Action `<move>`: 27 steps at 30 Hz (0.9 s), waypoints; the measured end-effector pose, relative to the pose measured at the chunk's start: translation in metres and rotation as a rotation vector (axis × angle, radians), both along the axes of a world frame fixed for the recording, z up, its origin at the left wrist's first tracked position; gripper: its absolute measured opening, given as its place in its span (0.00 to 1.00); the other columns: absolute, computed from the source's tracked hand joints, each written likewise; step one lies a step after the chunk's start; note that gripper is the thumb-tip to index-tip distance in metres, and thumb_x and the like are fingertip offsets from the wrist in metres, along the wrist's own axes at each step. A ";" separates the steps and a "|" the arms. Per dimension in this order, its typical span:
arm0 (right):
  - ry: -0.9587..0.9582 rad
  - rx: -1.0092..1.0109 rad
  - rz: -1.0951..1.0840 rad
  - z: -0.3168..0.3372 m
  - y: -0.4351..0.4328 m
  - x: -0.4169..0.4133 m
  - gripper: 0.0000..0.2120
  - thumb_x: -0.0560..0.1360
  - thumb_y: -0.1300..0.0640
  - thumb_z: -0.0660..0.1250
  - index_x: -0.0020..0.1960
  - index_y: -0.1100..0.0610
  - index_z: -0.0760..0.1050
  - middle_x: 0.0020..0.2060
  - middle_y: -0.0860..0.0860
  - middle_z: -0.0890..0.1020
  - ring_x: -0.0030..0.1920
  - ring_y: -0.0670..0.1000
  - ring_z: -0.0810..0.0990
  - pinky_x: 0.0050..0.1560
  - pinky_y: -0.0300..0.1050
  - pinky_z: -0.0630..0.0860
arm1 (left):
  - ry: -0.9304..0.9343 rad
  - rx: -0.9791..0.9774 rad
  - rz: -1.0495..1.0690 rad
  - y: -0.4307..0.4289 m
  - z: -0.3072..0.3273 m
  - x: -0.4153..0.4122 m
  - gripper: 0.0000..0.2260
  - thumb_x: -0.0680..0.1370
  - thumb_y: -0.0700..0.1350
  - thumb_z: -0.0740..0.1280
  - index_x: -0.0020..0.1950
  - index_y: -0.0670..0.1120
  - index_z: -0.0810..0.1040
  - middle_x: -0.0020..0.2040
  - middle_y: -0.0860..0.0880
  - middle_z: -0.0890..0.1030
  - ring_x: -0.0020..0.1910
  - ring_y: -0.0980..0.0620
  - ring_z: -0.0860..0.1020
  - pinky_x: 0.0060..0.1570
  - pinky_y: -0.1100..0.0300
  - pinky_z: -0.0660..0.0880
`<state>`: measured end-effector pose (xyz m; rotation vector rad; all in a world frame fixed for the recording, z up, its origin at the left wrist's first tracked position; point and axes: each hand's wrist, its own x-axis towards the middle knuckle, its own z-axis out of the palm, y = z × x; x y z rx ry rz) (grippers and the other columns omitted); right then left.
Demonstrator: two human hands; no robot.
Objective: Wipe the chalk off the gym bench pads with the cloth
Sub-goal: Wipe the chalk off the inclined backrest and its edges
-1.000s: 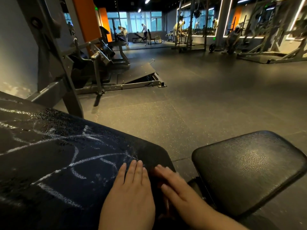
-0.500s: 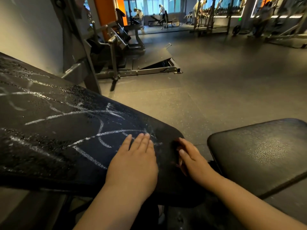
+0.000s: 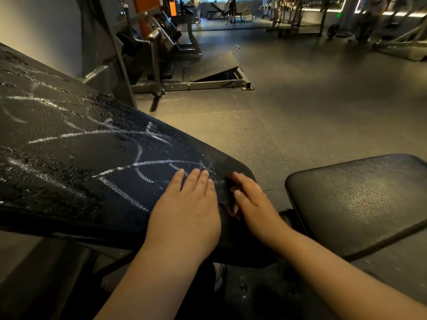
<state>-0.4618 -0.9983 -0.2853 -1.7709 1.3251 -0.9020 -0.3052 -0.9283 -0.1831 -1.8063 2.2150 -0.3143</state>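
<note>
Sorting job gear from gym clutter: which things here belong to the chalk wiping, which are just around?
Job: long black chalk-marked back pad; smaller black seat pad; left hand; right hand.
Around: grey steel machine frame; black sloped footplate; distant racks.

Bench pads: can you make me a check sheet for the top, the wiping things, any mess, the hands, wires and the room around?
Surface: long pad, sloping, streaked with white chalk lines.
Job's things: small pad to the right, no chalk lines seen on it; no cloth that I can tell.
Clutter: nothing seen.
Hands: left hand lies flat on the long pad; right hand rests on that pad's end, beside it.
Cables: nothing seen.
Surroundings: dark gym floor, a grey machine behind the long pad, racks far off.
</note>
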 end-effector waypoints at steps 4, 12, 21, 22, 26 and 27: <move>0.036 -0.113 0.212 0.011 0.046 -0.017 0.26 0.84 0.59 0.60 0.76 0.39 0.61 0.76 0.34 0.61 0.76 0.33 0.53 0.75 0.32 0.51 | 0.021 -0.011 -0.009 0.000 -0.001 0.002 0.26 0.85 0.50 0.42 0.81 0.42 0.43 0.82 0.44 0.42 0.81 0.47 0.40 0.78 0.43 0.41; 0.015 0.009 0.007 0.008 -0.009 0.001 0.25 0.83 0.61 0.58 0.77 0.47 0.63 0.77 0.46 0.64 0.77 0.44 0.59 0.79 0.45 0.55 | 0.015 -0.029 -0.017 0.001 -0.003 0.001 0.26 0.85 0.49 0.41 0.81 0.41 0.43 0.82 0.43 0.43 0.81 0.46 0.40 0.78 0.43 0.41; 0.025 0.125 -0.060 0.001 -0.025 -0.009 0.24 0.85 0.53 0.55 0.80 0.44 0.57 0.78 0.44 0.59 0.80 0.49 0.52 0.80 0.56 0.52 | -0.007 -0.011 -0.037 0.002 -0.002 0.001 0.26 0.85 0.50 0.40 0.81 0.41 0.40 0.82 0.43 0.40 0.80 0.46 0.37 0.77 0.42 0.39; -0.002 0.105 -0.044 0.005 -0.021 -0.002 0.24 0.85 0.52 0.54 0.80 0.45 0.55 0.77 0.41 0.57 0.80 0.46 0.48 0.80 0.53 0.49 | -0.013 -0.010 -0.040 0.002 -0.002 0.000 0.26 0.85 0.50 0.40 0.81 0.41 0.40 0.81 0.43 0.39 0.80 0.46 0.37 0.77 0.42 0.39; -0.023 -0.037 0.162 0.013 0.020 0.002 0.24 0.86 0.51 0.54 0.79 0.40 0.54 0.74 0.32 0.55 0.77 0.35 0.45 0.76 0.38 0.47 | -0.026 0.029 -0.052 0.001 0.001 -0.001 0.26 0.84 0.50 0.40 0.80 0.41 0.38 0.81 0.43 0.37 0.80 0.46 0.35 0.77 0.42 0.38; 0.006 -0.072 0.180 0.008 0.018 -0.004 0.24 0.85 0.52 0.56 0.79 0.40 0.56 0.75 0.34 0.57 0.77 0.36 0.49 0.76 0.37 0.49 | -0.025 0.044 -0.051 0.000 0.001 -0.001 0.26 0.84 0.50 0.39 0.80 0.42 0.38 0.81 0.44 0.36 0.79 0.46 0.34 0.77 0.42 0.38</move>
